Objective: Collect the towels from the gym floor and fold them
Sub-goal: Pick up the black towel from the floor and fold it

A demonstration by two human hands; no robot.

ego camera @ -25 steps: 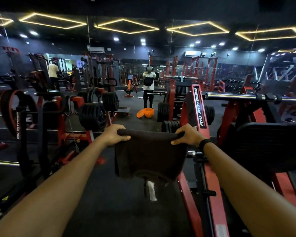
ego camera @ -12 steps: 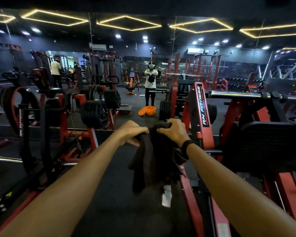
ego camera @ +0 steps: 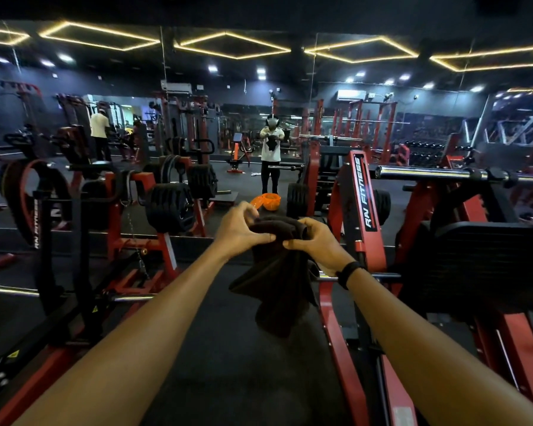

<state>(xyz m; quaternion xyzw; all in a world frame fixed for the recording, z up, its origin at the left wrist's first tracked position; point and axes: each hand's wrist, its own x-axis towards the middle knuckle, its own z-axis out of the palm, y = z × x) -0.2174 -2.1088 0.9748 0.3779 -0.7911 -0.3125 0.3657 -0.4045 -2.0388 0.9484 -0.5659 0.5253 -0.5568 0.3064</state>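
1. Our left hand [ego camera: 242, 230] and right hand [ego camera: 313, 244] each pinch the top edge of the dark towel [ego camera: 277, 272], close together, held out in mid-air in front of us.
2. The towel hangs bunched below our fingers, above the dark gym floor [ego camera: 222, 348].
3. To fold well, we should match the corners evenly and keep the hanging cloth flat before doubling it.
4. A red machine [ego camera: 356, 210] stands right; an orange bowl [ego camera: 266, 202] lies farther off, before the mirror wall.
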